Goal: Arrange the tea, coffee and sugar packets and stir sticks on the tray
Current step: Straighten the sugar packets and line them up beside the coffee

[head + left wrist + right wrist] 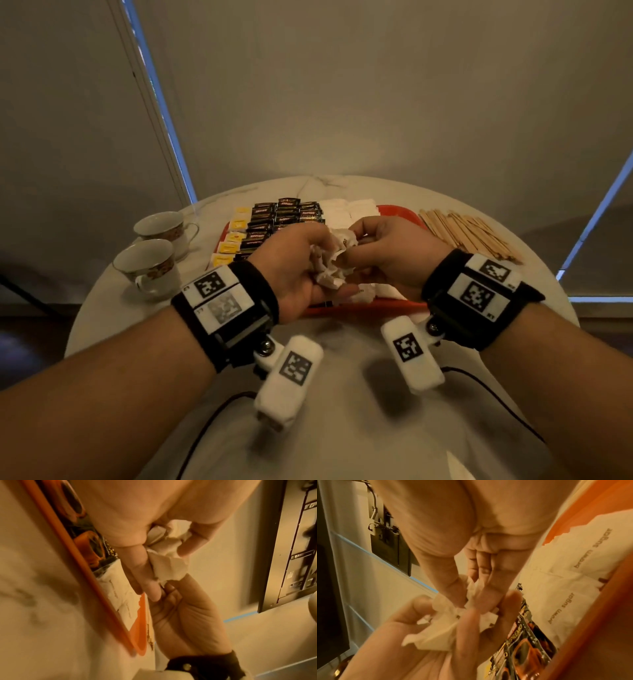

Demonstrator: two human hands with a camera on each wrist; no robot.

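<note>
- Hands over the tray: your left hand point(294, 263) cups a bunch of crumpled white packets point(330, 270) in curled fingers, while your right hand point(387, 253) pinches one packet at the top of the bunch between thumb and fingertips point(489, 596).
- Red tray point(359, 308), at 12 o'clock from you on the round table point(342, 377): yellow tea packets point(233, 236) along its 9 o'clock side, dark coffee packets point(284, 219) in the middle, white sugar packets point(349, 210) toward 1 o'clock and more at the near edge under your hands.
- Stir sticks point(469, 233): a loose heap on the table at 3 o'clock of the tray, not yet on it.
- Two teacups point(150, 267) stand at 9 o'clock, apart from the tray.
- Risk, as judged: drawing one packet out may drag its neighbours free, since the bunch is crumpled together; loose ones would fall on the coffee rows and disturb them.
- Risk: a hard pinch or tug could tear the paper and spill sugar.
- Risk: the wrist gear hangs near the tray's near rim and could nudge it.
</note>
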